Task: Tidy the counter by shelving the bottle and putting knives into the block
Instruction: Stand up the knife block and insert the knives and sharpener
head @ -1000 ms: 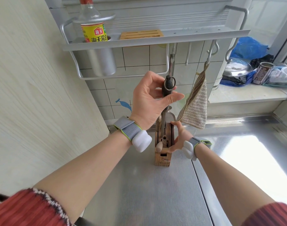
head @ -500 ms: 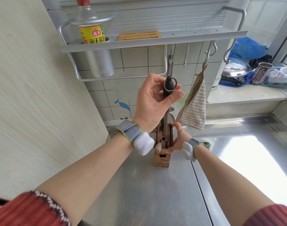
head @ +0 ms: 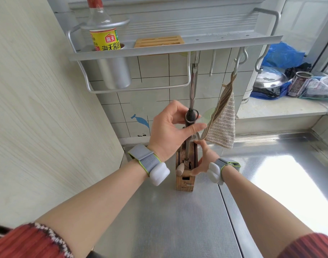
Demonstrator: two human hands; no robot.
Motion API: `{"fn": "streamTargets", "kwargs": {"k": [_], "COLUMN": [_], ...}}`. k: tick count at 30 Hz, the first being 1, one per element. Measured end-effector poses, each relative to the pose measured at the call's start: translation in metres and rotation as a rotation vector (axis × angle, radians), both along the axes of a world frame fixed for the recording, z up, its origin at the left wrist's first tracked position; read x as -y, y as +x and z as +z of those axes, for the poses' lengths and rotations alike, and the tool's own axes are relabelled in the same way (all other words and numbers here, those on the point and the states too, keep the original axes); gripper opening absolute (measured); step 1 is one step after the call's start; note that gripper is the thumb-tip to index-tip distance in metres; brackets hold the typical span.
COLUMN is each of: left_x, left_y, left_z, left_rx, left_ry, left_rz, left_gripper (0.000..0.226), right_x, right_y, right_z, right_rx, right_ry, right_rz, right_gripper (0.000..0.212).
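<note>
A wooden knife block (head: 184, 183) stands on the steel counter (head: 174, 220). My left hand (head: 170, 130) grips the black, ring-topped handle of a sharpening steel (head: 189, 118), whose grey rod runs down into a slot in the block's top. My right hand (head: 202, 159) holds the block's right side. A pale wooden knife handle (head: 180, 168) sticks out of the block. The soy sauce bottle (head: 103, 32), yellow label and red cap, stands on the wall shelf (head: 178, 48) at upper left.
A striped cloth (head: 223, 120) hangs from a hook just right of my hands. A metal cup (head: 115, 73) and a wooden slotted rack (head: 158, 41) sit on the shelf. A pot lid, a can and bags lie on the ledge (head: 282, 107) at right.
My left hand has lowered the sharpening steel, and its rod now sits deeper in the block. My right hand stays on the block.
</note>
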State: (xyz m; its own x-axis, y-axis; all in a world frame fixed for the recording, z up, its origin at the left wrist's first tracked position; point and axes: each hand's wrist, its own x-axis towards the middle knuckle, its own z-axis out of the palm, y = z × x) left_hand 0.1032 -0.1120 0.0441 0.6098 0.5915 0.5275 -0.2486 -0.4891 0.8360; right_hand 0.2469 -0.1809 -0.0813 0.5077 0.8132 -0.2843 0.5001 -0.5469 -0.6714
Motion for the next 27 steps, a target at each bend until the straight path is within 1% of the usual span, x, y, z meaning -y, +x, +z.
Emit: {"fn": "streamTargets", "kwargs": {"k": [2,4,7,9,11,13,16,18,21,27], "left_x": [-0.003,-0.005,-0.012,-0.017,-0.021,-0.022,-0.023,-0.023,-0.022,-0.021], "left_y": [-0.001,0.000,0.002,0.005,0.007,0.010,0.016,0.018,0.021,0.020], "left_z": [-0.006,-0.011,-0.020,-0.025,-0.029,-0.032,-0.033,-0.035,-0.039,-0.041], "left_rx": [-0.148,-0.261,-0.312,-0.339,-0.380,-0.452,-0.581,-0.654,-0.725,-0.802], "left_ry": [0.151,0.275,0.519,0.665,0.770,0.877,1.030,1.098,1.131,1.186], "left_rz": [0.077,0.188,0.305,0.334,0.365,0.402,0.385,0.358,0.326,0.295], "left_gripper": [0.034,0.033,0.046,0.053,0.054,0.054,0.049,0.045,0.046,0.046], "right_x": [-0.001,-0.001,-0.002,-0.002,-0.002,-0.003,-0.002,-0.002,-0.001,-0.001], "right_y": [0.000,0.000,0.001,0.001,0.002,0.002,0.003,0.003,0.003,0.003], "right_z": [0.000,-0.001,-0.003,-0.003,-0.004,-0.004,-0.005,-0.006,-0.009,-0.009], "right_rx": [0.002,0.006,0.009,0.012,0.019,0.018,0.005,-0.001,-0.022,-0.022], "right_ry": [-0.007,-0.006,-0.011,-0.014,-0.012,-0.003,0.000,0.007,0.041,0.049], "right_rz": [-0.005,-0.003,-0.001,-0.008,-0.007,-0.003,-0.005,-0.010,-0.014,0.003], "right_gripper": [0.112,0.115,0.122,0.120,0.114,0.112,0.114,0.115,0.122,0.117]}}
